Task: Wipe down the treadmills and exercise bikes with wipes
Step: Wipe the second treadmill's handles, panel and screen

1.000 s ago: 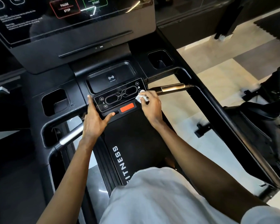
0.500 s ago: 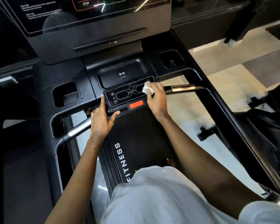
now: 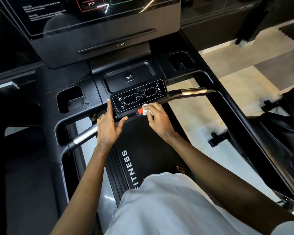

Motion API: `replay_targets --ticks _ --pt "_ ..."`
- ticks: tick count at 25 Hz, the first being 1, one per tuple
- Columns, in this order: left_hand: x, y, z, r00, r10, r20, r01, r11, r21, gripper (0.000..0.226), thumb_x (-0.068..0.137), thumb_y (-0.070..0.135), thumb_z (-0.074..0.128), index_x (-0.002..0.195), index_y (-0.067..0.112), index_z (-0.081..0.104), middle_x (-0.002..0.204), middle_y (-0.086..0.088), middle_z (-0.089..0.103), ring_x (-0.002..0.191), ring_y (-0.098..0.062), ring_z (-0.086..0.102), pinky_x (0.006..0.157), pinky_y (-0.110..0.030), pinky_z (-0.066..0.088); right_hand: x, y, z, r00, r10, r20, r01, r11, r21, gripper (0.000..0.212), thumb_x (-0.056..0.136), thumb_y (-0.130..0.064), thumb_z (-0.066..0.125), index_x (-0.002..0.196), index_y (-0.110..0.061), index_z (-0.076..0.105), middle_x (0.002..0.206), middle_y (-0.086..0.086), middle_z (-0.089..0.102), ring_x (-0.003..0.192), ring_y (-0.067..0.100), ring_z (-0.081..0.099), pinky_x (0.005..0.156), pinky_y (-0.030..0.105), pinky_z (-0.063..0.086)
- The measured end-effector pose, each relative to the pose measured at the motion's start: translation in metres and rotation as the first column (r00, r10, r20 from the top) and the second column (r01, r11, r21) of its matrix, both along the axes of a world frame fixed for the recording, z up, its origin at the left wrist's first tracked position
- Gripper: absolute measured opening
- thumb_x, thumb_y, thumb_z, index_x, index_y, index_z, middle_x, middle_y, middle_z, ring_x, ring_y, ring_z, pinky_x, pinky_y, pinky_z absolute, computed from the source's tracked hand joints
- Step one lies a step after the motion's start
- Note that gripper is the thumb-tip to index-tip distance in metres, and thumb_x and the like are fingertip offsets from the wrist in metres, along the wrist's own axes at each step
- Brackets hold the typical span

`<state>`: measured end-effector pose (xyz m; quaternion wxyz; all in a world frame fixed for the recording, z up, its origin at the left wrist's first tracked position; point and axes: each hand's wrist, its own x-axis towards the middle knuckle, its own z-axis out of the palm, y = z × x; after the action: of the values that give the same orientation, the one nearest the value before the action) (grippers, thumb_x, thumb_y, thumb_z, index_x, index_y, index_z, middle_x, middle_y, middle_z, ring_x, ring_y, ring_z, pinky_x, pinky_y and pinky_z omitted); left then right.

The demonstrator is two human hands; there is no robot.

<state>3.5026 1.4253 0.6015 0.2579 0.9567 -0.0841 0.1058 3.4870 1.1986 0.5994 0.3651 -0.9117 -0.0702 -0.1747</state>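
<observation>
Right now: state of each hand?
Left hand: open, fingers straight, at the control panel's left edge.
Right hand: grips a white wipe at the red button.

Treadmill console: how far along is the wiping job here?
Damp specks beside the left cup holder suggest that area was wiped. In hand: the right hand holds a wipe against the red button below the control panel; the left hand rests open beside it. Seemingly left: the belt and the exercise bike at right.
</observation>
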Motion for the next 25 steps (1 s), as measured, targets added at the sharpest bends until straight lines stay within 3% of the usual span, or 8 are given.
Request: replay_targets --ticks 3,6,9,11,13,16,20,25 --pt "-0.001 -0.001 0.001 1.0 -0.009 -0.011 0.009 1.0 -0.006 0.095 0.096 0.059 0.056 0.162 0.015 0.005 0.091 -0.01 0.065 0.093 -0.028 0.061 0.098 -0.048 0.04 0.003 -0.004 0.0 1.0 -0.015 0.015 0.014 0.999 0.039 0.027 0.096 -0.003 0.059 0.12 -0.009 0.07 0.117 0.004 0.061 0.112 0.013 0.057 0.099 0.017 0.047" --pt "-0.001 -0.001 0.002 1.0 0.001 -0.012 -0.001 1.0 -0.011 0.095 0.095 0.058 0.058 0.162 0.015 0.006 0.093 -0.01 0.066 0.094 -0.029 0.061 0.099 -0.047 0.039 0.019 -0.013 0.013 0.988 -0.15 -0.02 0.151 0.973 0.174 0.027 0.094 -0.002 0.061 0.12 -0.007 0.068 0.119 0.008 0.06 0.111 0.013 0.058 0.095 0.004 0.042" --pt "0.0 -0.002 0.002 1.0 0.004 -0.021 -0.004 1.0 -0.011 0.095 0.095 0.058 0.058 0.162 0.017 0.006 0.097 -0.012 0.067 0.097 -0.03 0.061 0.102 -0.05 0.039 0.044 -0.01 0.03 0.97 -0.243 -0.03 0.243 0.941 0.238 0.027 0.095 -0.002 0.06 0.121 -0.006 0.067 0.122 0.009 0.058 0.114 0.016 0.058 0.098 0.008 0.045" --pt "0.0 -0.001 0.001 1.0 0.01 -0.015 -0.011 1.0 -0.019 0.094 0.095 0.058 0.059 0.162 0.017 0.006 0.103 -0.013 0.069 0.1 -0.031 0.062 0.102 -0.049 0.038 0.053 0.004 0.035 0.993 -0.121 0.0 0.12 0.984 0.132 0.028 0.097 -0.003 0.057 0.123 -0.007 0.066 0.124 0.009 0.057 0.115 0.017 0.054 0.098 0.006 0.04" --pt "-0.001 -0.002 0.0 1.0 0.005 -0.004 -0.005 1.0 -0.022 0.094 0.096 0.057 0.058 0.162 0.015 0.007 0.107 -0.014 0.069 0.102 -0.032 0.062 0.1 -0.046 0.038 0.055 0.013 0.033 0.998 0.053 0.045 -0.053 0.999 -0.002 0.029 0.098 -0.003 0.055 0.125 -0.007 0.066 0.123 0.007 0.058 0.113 0.017 0.052 0.1 0.016 0.044" --pt "0.0 -0.004 0.001 1.0 0.001 -0.022 -0.002 0.999 -0.049 0.095 0.095 0.058 0.059 0.162 0.018 0.005 0.112 -0.014 0.07 0.106 -0.032 0.062 0.101 -0.045 0.037 0.055 0.018 0.029 0.997 0.034 0.071 -0.035 0.999 0.004 0.029 0.098 -0.002 0.054 0.124 -0.008 0.067 0.121 0.005 0.059 0.112 0.017 0.052 0.098 0.025 0.049" --pt "0.002 0.0 -0.001 0.999 -0.016 -0.038 0.012 0.996 -0.088 0.097 0.094 0.061 0.059 0.162 0.024 0.001 0.113 -0.013 0.071 0.109 -0.03 0.063 0.101 -0.044 0.037 0.056 0.025 0.03 0.981 0.172 0.084 -0.164 0.981 -0.1 0.032 0.098 -0.002 0.055 0.127 -0.01 0.065 0.124 0.003 0.059 0.113 0.015 0.052 0.097 0.022 0.049" --pt "-0.001 -0.004 0.003 0.996 0.03 -0.079 -0.038 0.993 -0.109 0.098 0.092 0.055 0.066 0.162 0.025 0.004 0.113 -0.014 0.07 0.112 -0.029 0.061 0.106 -0.041 0.03 0.066 -0.013 0.033 0.976 -0.203 0.073 0.193 0.973 0.13 0.032 0.097 0.001 0.055 0.126 -0.006 0.067 0.123 0.007 0.06 0.112 0.015 0.053 0.098 0.026 0.051"
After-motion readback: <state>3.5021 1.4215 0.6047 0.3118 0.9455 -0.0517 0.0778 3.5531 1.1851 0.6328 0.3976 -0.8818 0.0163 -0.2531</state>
